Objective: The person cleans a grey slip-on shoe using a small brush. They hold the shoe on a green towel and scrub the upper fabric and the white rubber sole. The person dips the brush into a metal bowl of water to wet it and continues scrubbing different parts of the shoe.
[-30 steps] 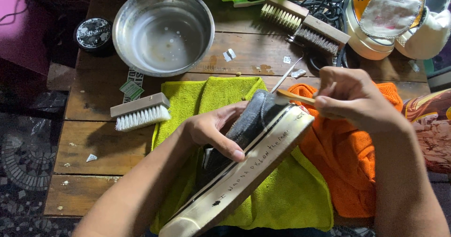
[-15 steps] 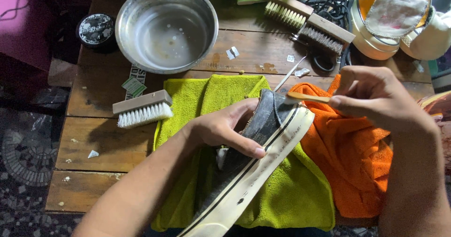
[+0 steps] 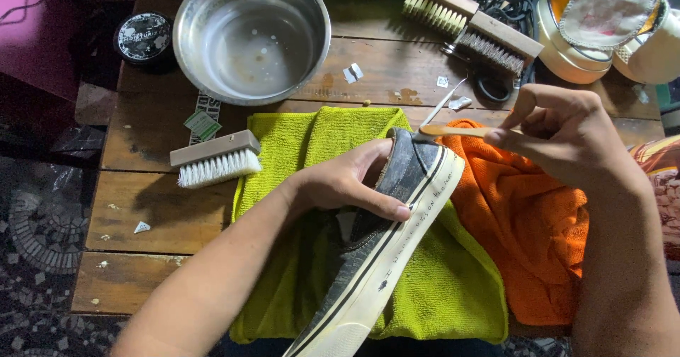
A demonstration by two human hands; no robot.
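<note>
My left hand (image 3: 347,183) grips a dark grey canvas shoe (image 3: 386,244) with a cream rubber sole, tilted on its side over a lime green cloth (image 3: 304,141). The fingers wrap across the upper and the thumb sits near the sole. My right hand (image 3: 559,134) pinches a thin wooden stick (image 3: 453,131) whose tip touches the toe end of the shoe. An orange cloth (image 3: 524,222) lies under the right hand.
A steel bowl (image 3: 251,35) with a little water stands at the back of the wooden table (image 3: 142,208). A white-bristle brush (image 3: 216,159) lies to the left, two more brushes (image 3: 464,20) at the back, a round tin (image 3: 144,37), and pale shoes (image 3: 609,24) at the far right.
The shoe has turned more onto its side and slid forward in my left hand. My right hand has brought the stick's tip onto the toe end.
</note>
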